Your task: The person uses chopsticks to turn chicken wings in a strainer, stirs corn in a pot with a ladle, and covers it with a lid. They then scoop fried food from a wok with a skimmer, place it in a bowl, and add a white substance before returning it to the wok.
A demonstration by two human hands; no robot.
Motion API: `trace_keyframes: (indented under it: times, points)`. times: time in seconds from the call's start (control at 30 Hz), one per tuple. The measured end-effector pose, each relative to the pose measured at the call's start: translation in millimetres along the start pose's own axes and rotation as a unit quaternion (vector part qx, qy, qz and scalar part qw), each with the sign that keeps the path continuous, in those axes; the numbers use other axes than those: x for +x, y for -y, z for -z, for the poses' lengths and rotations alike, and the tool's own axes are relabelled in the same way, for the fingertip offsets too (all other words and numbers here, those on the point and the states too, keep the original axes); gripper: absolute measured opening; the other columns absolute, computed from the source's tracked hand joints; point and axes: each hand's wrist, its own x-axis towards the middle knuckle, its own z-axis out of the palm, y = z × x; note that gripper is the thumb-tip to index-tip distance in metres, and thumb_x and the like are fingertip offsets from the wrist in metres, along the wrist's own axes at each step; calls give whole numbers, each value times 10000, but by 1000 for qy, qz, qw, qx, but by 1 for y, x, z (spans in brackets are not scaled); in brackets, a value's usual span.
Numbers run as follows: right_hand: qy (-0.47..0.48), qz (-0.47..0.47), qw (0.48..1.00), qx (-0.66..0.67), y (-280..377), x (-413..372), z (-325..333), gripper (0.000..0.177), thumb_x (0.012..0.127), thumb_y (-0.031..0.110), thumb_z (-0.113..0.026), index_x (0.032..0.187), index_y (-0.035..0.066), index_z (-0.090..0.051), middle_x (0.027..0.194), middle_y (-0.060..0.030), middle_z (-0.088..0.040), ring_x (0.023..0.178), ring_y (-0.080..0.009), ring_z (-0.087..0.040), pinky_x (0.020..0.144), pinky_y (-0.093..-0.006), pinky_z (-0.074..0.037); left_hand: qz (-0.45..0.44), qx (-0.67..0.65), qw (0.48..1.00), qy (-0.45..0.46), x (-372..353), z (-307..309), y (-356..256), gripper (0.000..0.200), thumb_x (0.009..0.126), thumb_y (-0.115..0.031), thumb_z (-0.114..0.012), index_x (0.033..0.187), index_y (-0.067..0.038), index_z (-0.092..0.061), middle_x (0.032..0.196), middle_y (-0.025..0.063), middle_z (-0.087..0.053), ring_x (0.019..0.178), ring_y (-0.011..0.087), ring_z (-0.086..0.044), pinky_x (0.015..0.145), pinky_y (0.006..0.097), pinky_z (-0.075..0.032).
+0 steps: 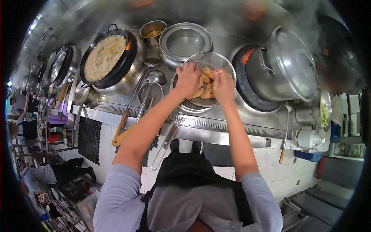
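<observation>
A wire-mesh strainer (217,58) rests over a steel pot on the counter and holds several golden-brown fried pieces (207,92), possibly battered meat. My left hand (188,80) reaches in from the left side with its fingers curled down against the pieces; what lies under those fingertips is hidden. On the other side, my right hand (223,86) pinches a small fried piece (219,72) between thumb and fingers, just above the rest. The hands are close together over the strainer, with food between them.
Left of me, a black wok (132,48) bubbles with frothy oil over flame. Ladles (156,77) lie nearer, beside a lidless steel pot (184,27). A large lidded pot (266,83) steams on the right burner. A co-worker (44,176) is at far left.
</observation>
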Motion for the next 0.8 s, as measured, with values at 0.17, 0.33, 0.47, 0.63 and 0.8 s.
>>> trace_keyframes:
  times: [0.17,0.33,0.47,0.63,0.8]
  points:
    - [16,13,999,-41,2,-2,8,140,953,122,-577,899,4,-630,799,-138,-645,640,-279,-618,591,-354,-480,-40,22,998,45,5,0,-1,250,800,-205,-621,1019,-113,-700,1198,117,-513,1198,293,-442,930,581,-320]
    - [-27,-30,999,7,49,28,49,153,955,127,-578,905,-7,-633,805,-132,-652,643,-269,-620,595,-352,-484,11,-51,998,31,10,6,4,215,823,-207,-606,975,-107,-720,1211,119,-514,1202,297,-437,983,624,-298]
    - [34,51,998,-15,-6,4,-13,140,957,104,-576,899,-10,-633,794,-105,-656,642,-222,-621,586,-325,-485,-7,10,997,77,8,2,1,254,843,-232,-599,1052,-130,-701,1251,111,-511,1215,291,-434,973,592,-299]
    - [-26,-94,995,9,31,35,49,140,949,114,-547,920,-1,-623,876,-190,-648,801,-403,-633,707,-438,-499,-21,-17,999,35,7,4,3,281,843,-236,-599,1087,-128,-688,1279,103,-515,1227,284,-439,982,601,-295]
    - [18,-18,999,-27,-16,24,4,135,948,104,-549,899,-1,-618,845,-181,-643,759,-387,-637,681,-429,-502,-93,-16,995,32,20,-10,3,286,844,-203,-588,1110,-135,-668,1273,58,-548,1208,253,-467,986,621,-290]
